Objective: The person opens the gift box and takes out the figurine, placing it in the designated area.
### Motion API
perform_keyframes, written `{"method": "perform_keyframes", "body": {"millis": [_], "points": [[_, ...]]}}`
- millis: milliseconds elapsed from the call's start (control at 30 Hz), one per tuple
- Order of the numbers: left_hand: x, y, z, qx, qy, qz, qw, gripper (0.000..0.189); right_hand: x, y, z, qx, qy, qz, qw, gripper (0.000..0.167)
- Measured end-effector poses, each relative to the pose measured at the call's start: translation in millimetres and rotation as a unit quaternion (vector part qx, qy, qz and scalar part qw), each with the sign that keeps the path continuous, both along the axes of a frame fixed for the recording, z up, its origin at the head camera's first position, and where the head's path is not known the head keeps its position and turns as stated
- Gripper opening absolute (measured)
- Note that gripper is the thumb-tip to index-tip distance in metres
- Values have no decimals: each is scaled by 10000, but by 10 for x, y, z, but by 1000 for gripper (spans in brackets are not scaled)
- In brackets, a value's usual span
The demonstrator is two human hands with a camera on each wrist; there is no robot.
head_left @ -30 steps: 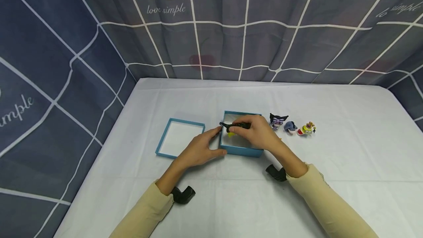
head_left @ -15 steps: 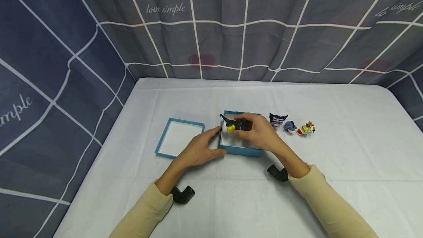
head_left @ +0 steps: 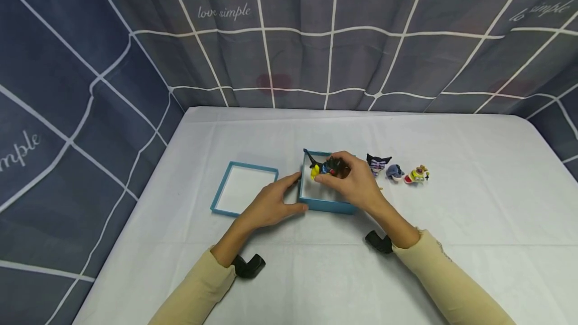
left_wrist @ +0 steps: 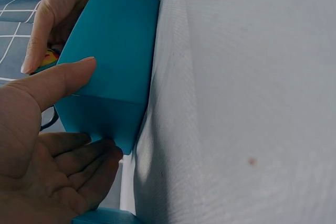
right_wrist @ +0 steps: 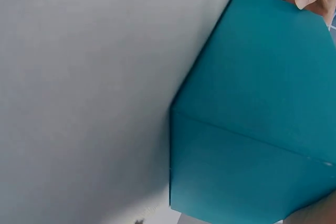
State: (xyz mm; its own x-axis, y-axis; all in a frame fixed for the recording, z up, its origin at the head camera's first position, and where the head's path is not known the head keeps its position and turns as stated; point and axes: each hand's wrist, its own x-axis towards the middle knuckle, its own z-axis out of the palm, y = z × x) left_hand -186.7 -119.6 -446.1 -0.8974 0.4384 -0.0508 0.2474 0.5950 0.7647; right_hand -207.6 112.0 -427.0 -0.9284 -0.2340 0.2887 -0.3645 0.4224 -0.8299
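Note:
My right hand (head_left: 358, 184) pinches a small toy figurine (head_left: 314, 171) above the open blue box (head_left: 327, 206). The figurine shows a dark pointed part, a yellow patch and some red and blue; my fingers hide the rest. At the box's left side lies my left hand (head_left: 273, 204). In the left wrist view its thumb touches one face near the corner, while its loosely extended fingers reach the adjoining face of the box (left_wrist: 113, 51). In the right wrist view the box (right_wrist: 252, 77) hides most of my right hand.
A blue-rimmed lid (head_left: 246, 187) lies left of the box, white inside up. To the right stand a black-eared figurine (head_left: 378, 164), a blue-grey figurine (head_left: 395, 172) and a yellow-and-red figurine (head_left: 416, 175). A grey gridded curtain (head_left: 298, 64) hangs behind the white tablecloth (head_left: 316, 275).
My right hand has turned and raised the figurine slightly over the box, so more of its yellow, red and blue parts show. My left hand stays at the box's side.

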Motion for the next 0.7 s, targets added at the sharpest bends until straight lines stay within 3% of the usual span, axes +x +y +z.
{"method": "perform_keyframes", "body": {"millis": [233, 467, 700], "points": [[-4, -5, 0, -22, -47, -2, 10000, 83, 24, -8, -5, -119, 0, -38, 9999, 42], [2, -2, 10, -13, -60, -3, 10000, 84, 27, 2, 13, -828, -128, 255, 9962, 38], [0, -1, 9, 1, -25, 1, 10000, 84, 36, 1, -23, -1305, 0, 65, 9914, 37]]}}
